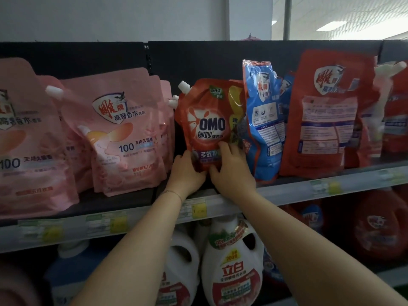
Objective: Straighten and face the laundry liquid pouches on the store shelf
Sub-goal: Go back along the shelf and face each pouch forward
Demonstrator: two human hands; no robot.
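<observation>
A long dark metal shelf point(298, 192) with a grey front rail runs across the store wall. On its left side stand big soft pink pouches point(123, 133), with their fronts facing out. Far on the right leans a tall red-orange soft pouch point(326, 115), and it shows its back with small print. Next to that one is a crinkly blue soft pouch point(262, 129), which also shows its back and leans to one side. Between the pink pouches and the blue one is the red soft pouch with the word OMO point(209, 120). Its front faces out and it tips a little to the left. I cannot tell if its bottom sits on the shelf. Below the shelf stands a white plastic jug with a red label point(234, 261). The left hand point(185, 173) grips the lower left edge of the OMO pouch, with its fingers curled round it. The right hand point(231, 171) grips the lower right corner, fingers on the front. A white screw cap point(184, 86) sticks up from the OMO pouch's top left corner. A small yellow price tag point(198, 209) sits on the rail under the hands.
</observation>
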